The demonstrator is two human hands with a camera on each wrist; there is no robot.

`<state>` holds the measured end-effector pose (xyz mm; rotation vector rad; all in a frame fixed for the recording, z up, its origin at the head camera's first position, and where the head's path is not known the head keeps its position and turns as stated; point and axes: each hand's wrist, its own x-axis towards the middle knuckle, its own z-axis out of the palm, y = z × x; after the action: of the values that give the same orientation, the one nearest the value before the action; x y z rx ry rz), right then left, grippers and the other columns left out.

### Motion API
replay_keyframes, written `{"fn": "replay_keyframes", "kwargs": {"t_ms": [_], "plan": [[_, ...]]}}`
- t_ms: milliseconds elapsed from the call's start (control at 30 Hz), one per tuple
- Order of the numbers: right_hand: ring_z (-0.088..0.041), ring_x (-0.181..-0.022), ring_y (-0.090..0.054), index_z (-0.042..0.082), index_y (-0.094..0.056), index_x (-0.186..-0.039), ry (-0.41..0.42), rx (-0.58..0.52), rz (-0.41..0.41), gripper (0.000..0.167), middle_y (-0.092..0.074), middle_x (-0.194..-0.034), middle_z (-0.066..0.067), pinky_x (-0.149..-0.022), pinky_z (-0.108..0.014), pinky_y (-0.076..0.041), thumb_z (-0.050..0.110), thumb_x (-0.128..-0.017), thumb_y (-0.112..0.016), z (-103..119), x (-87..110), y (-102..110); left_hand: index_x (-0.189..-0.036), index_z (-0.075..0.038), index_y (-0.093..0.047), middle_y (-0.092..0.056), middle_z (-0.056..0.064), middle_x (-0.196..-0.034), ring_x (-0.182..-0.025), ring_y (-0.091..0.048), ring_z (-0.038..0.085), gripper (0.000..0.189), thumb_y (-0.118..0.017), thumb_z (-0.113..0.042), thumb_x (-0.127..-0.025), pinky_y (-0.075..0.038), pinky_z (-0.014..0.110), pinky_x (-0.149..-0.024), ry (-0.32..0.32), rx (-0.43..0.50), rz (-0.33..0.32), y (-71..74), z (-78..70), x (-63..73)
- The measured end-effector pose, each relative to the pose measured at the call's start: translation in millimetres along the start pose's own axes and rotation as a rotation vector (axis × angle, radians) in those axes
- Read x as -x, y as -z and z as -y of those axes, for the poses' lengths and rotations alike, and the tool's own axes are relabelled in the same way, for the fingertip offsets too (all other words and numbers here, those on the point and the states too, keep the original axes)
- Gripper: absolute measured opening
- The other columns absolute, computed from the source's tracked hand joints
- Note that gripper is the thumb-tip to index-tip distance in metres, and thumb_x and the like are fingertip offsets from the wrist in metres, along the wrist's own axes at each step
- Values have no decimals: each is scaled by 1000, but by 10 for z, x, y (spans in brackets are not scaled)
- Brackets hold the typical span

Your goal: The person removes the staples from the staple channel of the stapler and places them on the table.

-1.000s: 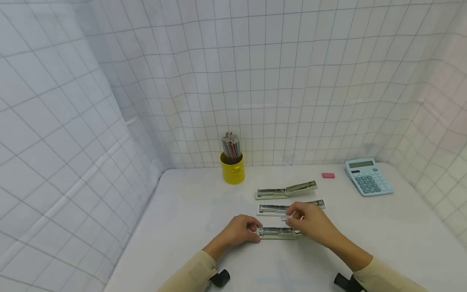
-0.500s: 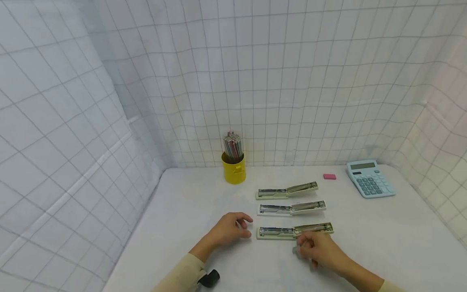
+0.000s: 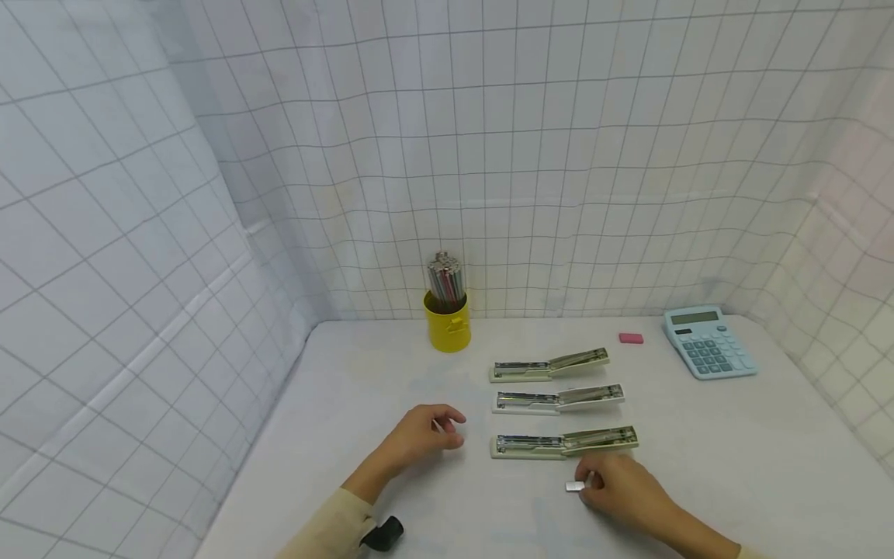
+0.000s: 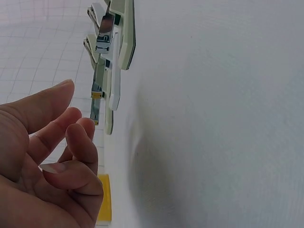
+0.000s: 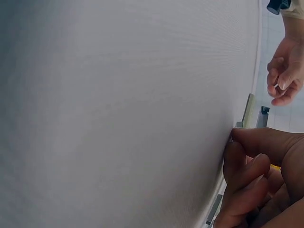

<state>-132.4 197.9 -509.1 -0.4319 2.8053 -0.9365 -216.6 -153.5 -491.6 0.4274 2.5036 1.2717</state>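
Note:
Low over the table my right hand (image 3: 621, 487) pinches a small silver strip of staples (image 3: 574, 487) between thumb and forefinger. The strip lies at the table surface, in front of the nearest stapler (image 3: 528, 447). That stapler is pale green, its top swung back to the right. A white stapler (image 3: 527, 403) and another pale green stapler (image 3: 520, 372) lie behind it in a row, both opened the same way. My left hand (image 3: 419, 439) hovers left of the staplers with fingers loosely bent. Nothing is between its fingers in the left wrist view.
A yellow cup (image 3: 448, 332) of pencils (image 3: 446, 279) stands by the back wall. At the back right are a pink eraser (image 3: 631, 338) and a light blue calculator (image 3: 708, 341). Grid-patterned cloth walls surround the white table (image 3: 363, 365) at the back and sides.
My right hand has come down and toward me from the nearest stapler, with the strip of staples to the table. My left hand has let go of that stapler and moved left.

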Motion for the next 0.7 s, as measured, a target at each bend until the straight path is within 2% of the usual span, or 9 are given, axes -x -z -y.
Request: {"fn": "replay_keyframes", "kwargs": {"t_ms": [433, 700], "plan": [[-4, -55, -48, 16, -72, -93, -7, 0, 28, 17, -55, -66, 12, -51, -26, -40, 9, -79, -78, 22, 33, 45, -122, -10, -71, -63, 2, -96, -78, -58, 20, 30, -71, -26, -96, -51, 33, -68, 23, 27, -79, 301, 35, 115], [-2, -55, -47, 13, -73, -107, 21, 17, 58, 25, -55, -65, 15, -52, -25, -40, 12, -83, -76, 33, 81, 58, -123, -10, -71, -62, 2, -95, -77, -59, 21, 30, -71, -26, -97, -49, 33, -67, 51, 30, -161, 477, 110, 195]]}}
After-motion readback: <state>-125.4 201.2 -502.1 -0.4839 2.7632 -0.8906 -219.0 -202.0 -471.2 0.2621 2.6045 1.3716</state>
